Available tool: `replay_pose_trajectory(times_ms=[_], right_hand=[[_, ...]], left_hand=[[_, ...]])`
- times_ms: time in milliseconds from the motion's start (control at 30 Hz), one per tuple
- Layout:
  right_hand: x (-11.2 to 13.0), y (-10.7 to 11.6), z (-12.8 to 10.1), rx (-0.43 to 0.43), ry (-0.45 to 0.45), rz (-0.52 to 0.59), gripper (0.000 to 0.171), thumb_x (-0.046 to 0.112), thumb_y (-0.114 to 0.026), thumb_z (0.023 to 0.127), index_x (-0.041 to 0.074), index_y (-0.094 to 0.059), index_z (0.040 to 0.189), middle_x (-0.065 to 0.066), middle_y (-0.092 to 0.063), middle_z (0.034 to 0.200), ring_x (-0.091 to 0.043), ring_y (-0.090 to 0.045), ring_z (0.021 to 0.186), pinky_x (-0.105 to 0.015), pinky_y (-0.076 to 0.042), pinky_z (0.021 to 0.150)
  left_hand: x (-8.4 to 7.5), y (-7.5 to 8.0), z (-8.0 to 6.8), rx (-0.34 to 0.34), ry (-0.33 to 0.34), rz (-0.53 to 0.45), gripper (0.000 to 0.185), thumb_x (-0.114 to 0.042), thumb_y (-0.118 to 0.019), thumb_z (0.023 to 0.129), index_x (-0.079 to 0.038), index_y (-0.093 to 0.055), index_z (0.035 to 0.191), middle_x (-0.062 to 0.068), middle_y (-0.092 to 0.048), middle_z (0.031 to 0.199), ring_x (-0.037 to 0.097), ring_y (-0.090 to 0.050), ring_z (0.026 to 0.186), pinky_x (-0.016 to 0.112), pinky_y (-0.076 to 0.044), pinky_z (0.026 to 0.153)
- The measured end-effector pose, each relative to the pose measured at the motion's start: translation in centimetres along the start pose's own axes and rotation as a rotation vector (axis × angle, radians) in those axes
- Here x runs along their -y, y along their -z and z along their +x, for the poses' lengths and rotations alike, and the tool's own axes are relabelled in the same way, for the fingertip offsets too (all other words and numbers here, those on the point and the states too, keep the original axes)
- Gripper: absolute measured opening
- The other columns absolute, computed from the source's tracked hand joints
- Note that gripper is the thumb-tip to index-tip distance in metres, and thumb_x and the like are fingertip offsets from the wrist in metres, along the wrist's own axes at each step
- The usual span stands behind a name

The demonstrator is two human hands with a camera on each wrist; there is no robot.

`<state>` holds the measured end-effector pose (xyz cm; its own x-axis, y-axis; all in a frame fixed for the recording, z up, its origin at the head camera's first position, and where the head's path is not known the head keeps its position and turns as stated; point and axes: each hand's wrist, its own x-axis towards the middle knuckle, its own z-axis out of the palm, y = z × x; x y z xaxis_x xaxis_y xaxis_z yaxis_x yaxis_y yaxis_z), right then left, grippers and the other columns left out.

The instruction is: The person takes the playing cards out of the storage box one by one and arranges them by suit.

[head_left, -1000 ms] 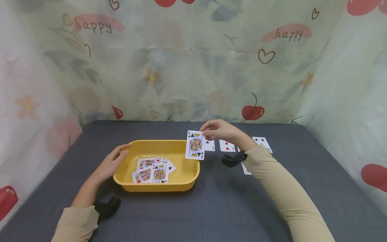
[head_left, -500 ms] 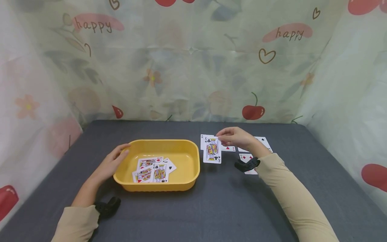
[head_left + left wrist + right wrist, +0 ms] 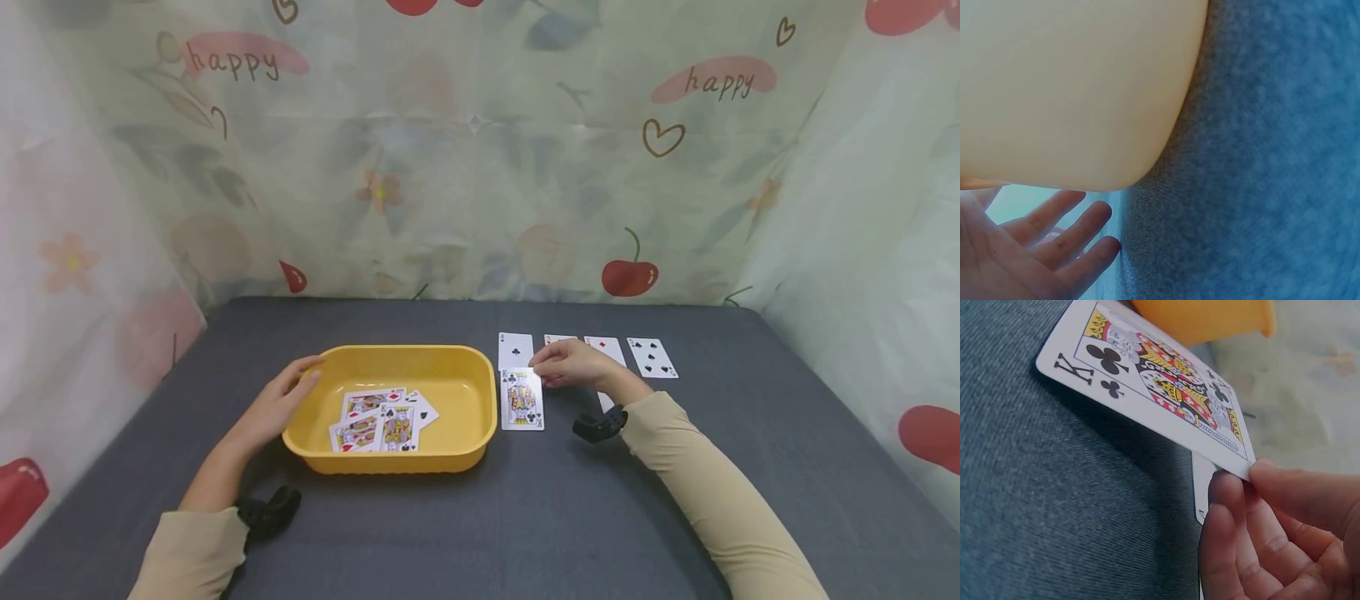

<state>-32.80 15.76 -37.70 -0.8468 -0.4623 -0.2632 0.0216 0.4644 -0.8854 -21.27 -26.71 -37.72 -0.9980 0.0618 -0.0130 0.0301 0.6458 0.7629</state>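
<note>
My right hand (image 3: 573,364) pinches a king of clubs playing card (image 3: 522,402) by its far right corner, between thumb and fingertips. In the right wrist view the king card (image 3: 1166,381) slants above the cloth with a shadow beneath it. Behind it in the head view lies an ace of clubs (image 3: 516,346), its lower edge overlapped by the king. At the left end of a yellow plastic tub (image 3: 393,464), my left hand (image 3: 272,408) rests at the rim. The left wrist view shows its fingers (image 3: 1079,228) fairly straight and spread beside the tub's outer wall.
Several face-up cards, including kings, lie in the tub. Right of the ace is a back row: a card mostly behind my right hand, a diamond card (image 3: 604,347) and a spade card (image 3: 652,358). Dark grey cloth (image 3: 465,533) covers the table; a patterned curtain (image 3: 480,208) hangs behind.
The king of clubs went from over the tub's right rim rightward, then down and nearer to the table in front of the ace. My left hand and the tub stayed put.
</note>
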Motion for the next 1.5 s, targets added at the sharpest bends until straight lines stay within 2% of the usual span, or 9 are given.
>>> replay_pose_trajectory(times_ms=[267,400,600,967,1067,1133,1300,1400,1500], right_hand=[[-0.2,-0.6,0.2,-0.038,0.014,-0.048,0.024,0.002,-0.061,0.085,-0.011,-0.059,0.104,0.006,-0.063,0.069,-0.005,-0.058,0.065,-0.021,-0.049,0.062],[-0.2,-0.8,0.2,-0.044,0.043,-0.068,0.024,0.000,-0.062,0.083,-0.013,-0.058,0.103,0.006,-0.063,0.068,-0.004,-0.058,0.063,-0.020,-0.049,0.062],[-0.1,-1.0,0.0,-0.069,0.041,-0.118,0.022,0.002,-0.064,0.083,-0.011,-0.059,0.100,0.004,-0.063,0.069,-0.004,-0.057,0.062,-0.021,-0.049,0.062],[0.2,-0.5,-0.5,-0.089,0.049,-0.120,0.025,0.003,-0.062,0.085,-0.011,-0.057,0.104,-0.002,-0.061,0.073,-0.008,-0.058,0.064,-0.024,-0.051,0.063],[0.9,-0.4,-0.7,-0.082,0.050,-0.147,0.026,0.008,-0.062,0.086,-0.007,-0.058,0.107,-0.006,-0.063,0.078,-0.010,-0.058,0.068,-0.025,-0.051,0.067],[1.7,-0.5,-0.9,-0.073,0.054,-0.169,0.030,0.015,-0.063,0.088,-0.004,-0.058,0.111,-0.012,-0.065,0.088,-0.012,-0.060,0.074,-0.027,-0.052,0.073],[4.3,-1.1,-1.3,-0.017,0.091,-0.136,0.039,0.024,-0.064,0.088,0.000,-0.057,0.118,-0.023,-0.062,0.114,-0.031,-0.062,0.098,-0.033,-0.052,0.085],[6.1,-1.7,-1.4,0.025,0.121,-0.113,0.038,0.025,-0.063,0.089,0.002,-0.057,0.119,-0.021,-0.062,0.114,-0.034,-0.060,0.103,-0.035,-0.051,0.087],[7.8,-2.7,-1.3,0.074,0.162,-0.119,0.036,0.024,-0.062,0.090,0.002,-0.058,0.118,-0.018,-0.062,0.113,-0.028,-0.061,0.099,-0.036,-0.051,0.088]], left_hand=[[0.0,-0.1,0.1,-0.007,-0.002,0.009,0.060,-0.048,-0.031,0.099,-0.009,-0.029,0.144,0.025,-0.043,0.129,0.034,-0.048,0.112,0.039,-0.042,0.087],[0.0,-0.1,0.0,-0.007,0.001,0.011,0.060,-0.048,-0.031,0.099,-0.009,-0.029,0.144,0.024,-0.044,0.128,0.034,-0.048,0.111,0.037,-0.043,0.085],[0.0,-0.2,0.0,-0.006,-0.001,0.009,0.059,-0.047,-0.032,0.099,-0.009,-0.029,0.144,0.025,-0.045,0.128,0.034,-0.049,0.111,0.031,-0.043,0.082],[-0.1,-0.1,0.0,0.008,0.014,0.002,0.060,-0.048,-0.032,0.099,-0.009,-0.028,0.145,0.025,-0.043,0.130,0.033,-0.049,0.110,0.033,-0.044,0.083],[-0.1,-0.1,-0.1,0.009,0.018,0.004,0.060,-0.048,-0.032,0.099,-0.009,-0.028,0.145,0.025,-0.043,0.130,0.033,-0.050,0.109,0.031,-0.044,0.082],[-0.1,0.0,0.0,0.009,0.019,0.004,0.061,-0.049,-0.032,0.099,-0.009,-0.028,0.145,0.025,-0.043,0.130,0.032,-0.050,0.109,0.031,-0.044,0.082],[-0.1,0.0,0.0,0.010,0.018,0.000,0.061,-0.049,-0.031,0.099,-0.009,-0.028,0.145,0.025,-0.043,0.129,0.032,-0.050,0.109,0.031,-0.044,0.082],[-0.1,0.0,0.0,0.009,0.015,-0.001,0.061,-0.049,-0.031,0.099,-0.009,-0.028,0.145,0.025,-0.044,0.129,0.032,-0.050,0.108,0.031,-0.044,0.081],[-0.1,0.1,0.0,0.010,0.014,-0.003,0.060,-0.049,-0.031,0.099,-0.009,-0.028,0.145,0.025,-0.044,0.129,0.032,-0.050,0.108,0.031,-0.043,0.082]])
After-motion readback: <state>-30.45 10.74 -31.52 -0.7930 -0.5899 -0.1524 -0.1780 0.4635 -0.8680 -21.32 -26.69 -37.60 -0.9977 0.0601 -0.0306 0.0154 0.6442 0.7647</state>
